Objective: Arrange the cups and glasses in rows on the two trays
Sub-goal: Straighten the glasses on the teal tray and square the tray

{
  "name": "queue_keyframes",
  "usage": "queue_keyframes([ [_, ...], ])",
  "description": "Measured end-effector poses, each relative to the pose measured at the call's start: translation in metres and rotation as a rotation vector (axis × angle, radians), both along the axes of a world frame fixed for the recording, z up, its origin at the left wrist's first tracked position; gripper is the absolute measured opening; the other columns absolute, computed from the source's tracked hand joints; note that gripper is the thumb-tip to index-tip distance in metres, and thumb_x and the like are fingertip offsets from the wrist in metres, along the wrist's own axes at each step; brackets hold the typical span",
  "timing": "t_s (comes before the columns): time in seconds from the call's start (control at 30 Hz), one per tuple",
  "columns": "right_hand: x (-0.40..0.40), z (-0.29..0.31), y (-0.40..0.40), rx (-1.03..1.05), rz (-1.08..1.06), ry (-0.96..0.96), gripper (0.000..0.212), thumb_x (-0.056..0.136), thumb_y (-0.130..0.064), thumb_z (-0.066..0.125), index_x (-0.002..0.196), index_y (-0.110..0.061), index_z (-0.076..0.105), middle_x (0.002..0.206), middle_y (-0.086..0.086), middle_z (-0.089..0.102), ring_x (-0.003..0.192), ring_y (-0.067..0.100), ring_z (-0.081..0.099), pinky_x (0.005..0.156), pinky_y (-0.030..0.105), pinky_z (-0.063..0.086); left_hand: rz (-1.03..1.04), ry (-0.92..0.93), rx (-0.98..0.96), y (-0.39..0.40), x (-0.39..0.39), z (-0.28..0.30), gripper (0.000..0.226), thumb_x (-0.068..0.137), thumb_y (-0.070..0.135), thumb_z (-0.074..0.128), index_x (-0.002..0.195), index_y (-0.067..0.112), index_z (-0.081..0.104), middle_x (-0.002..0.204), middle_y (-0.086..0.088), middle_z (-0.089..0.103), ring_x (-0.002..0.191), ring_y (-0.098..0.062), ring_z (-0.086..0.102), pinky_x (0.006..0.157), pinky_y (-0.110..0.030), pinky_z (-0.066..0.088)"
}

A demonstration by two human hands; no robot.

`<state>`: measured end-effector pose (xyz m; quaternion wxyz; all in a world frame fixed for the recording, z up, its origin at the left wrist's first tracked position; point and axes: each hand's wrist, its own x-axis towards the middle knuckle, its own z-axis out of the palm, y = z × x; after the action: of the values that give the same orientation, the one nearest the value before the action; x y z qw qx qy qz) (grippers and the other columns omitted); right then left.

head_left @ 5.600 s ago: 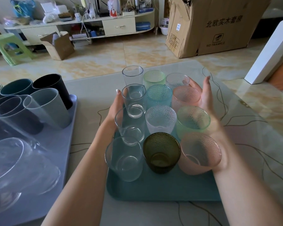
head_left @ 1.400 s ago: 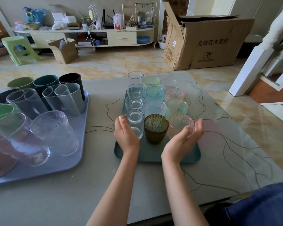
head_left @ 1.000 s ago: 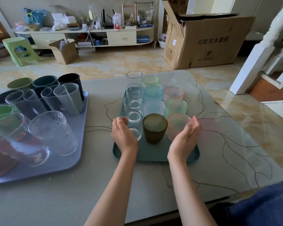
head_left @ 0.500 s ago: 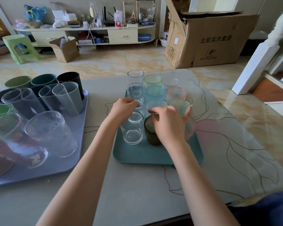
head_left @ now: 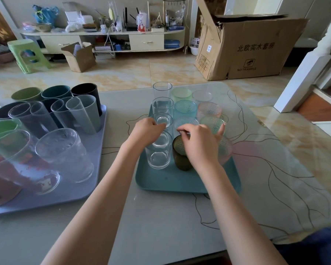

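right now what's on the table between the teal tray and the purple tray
Nothing stands there: the head view shows only bare table between the purple tray and the teal tray, crossed nearer the camera by the left forearm.

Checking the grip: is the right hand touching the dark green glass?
Touching. The head view shows the right hand lying over the dark green glass, fingers on its rim.

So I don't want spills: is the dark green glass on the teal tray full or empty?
Cannot tell. The dark green glass stands upright, but the right hand covers its mouth.
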<state>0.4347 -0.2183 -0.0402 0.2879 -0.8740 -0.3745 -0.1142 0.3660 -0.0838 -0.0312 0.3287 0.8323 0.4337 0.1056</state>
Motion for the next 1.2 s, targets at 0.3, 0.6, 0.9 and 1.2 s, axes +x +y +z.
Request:
queue_keyframes([
  [0.3,0.004,-0.002,-0.001,0.010,0.019,0.015,0.018,0.092,-0.028,0.055,0.100,-0.033,0.070,0.086,-0.006,0.072,0.099,0.017,0.060,0.111,0.059,-0.006,-0.009,0.002,0.030,-0.002,-0.002,-0.001,0.034,0.086,0.038,0.048,0.081,0.007,0.059,0.066,-0.001,0.050,0.060,-0.013,0.043,0.051,-0.025,0.032],
  [0.6,0.066,0.021,-0.002,0.120,-0.033,0.050,0.024,0.092,-0.017,0.052,0.104,-0.029,0.069,0.110,-0.007,0.070,0.107,0.020,0.060,0.111,0.056,0.021,0.064,-0.257,0.152,0.015,0.005,0.016,0.027,0.093,0.034,0.042,0.105,0.017,0.059,0.108,-0.004,0.060,0.086,-0.022,0.051,0.070,-0.028,0.034],
  [0.9,0.148,0.033,-0.004,-0.360,0.151,0.020,0.020,0.093,-0.037,0.052,0.101,-0.034,0.070,0.102,-0.009,0.071,0.102,0.021,0.060,0.091,0.039,0.031,-0.219,0.025,0.292,0.032,0.057,0.025,0.021,0.085,0.025,0.062,0.103,0.017,0.069,0.106,-0.004,0.070,0.102,-0.025,0.061,0.094,-0.042,0.047],
  [1.2,0.163,0.039,0.021,-0.248,0.168,-0.027,0.022,0.092,-0.034,0.052,0.109,-0.032,0.065,0.106,-0.007,0.069,0.081,0.017,0.059,0.091,0.041,0.036,-0.239,0.051,0.306,0.037,0.055,0.024,0.014,0.081,0.021,0.066,0.092,0.018,0.074,0.091,-0.006,0.072,0.091,-0.026,0.063,0.087,-0.041,0.051],
])
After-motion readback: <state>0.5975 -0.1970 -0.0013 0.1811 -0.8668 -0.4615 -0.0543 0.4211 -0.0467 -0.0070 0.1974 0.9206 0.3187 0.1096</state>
